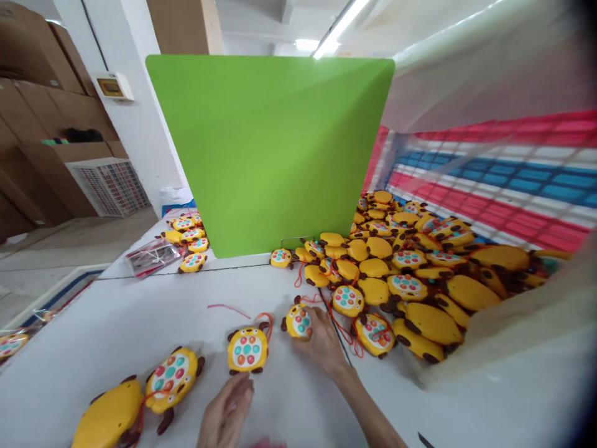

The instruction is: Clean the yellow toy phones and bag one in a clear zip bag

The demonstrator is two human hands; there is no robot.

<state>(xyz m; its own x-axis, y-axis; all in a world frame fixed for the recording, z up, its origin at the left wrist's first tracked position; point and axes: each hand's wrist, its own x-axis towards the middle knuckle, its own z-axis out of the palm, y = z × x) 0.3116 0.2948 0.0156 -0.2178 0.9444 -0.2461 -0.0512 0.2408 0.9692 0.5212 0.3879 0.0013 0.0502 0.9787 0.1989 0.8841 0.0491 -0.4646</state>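
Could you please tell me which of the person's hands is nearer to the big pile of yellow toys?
Right. The right hand rests on one toy at the pile's near edge; the left hand lies farther away on the table, below another toy.

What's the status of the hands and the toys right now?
Right hand grips a yellow toy. Left hand open, flat on table. Toy pile alongside.

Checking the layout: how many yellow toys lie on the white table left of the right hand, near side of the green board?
3: one toy just above the left hand, one farther left, and one face-down toy at the bottom-left.
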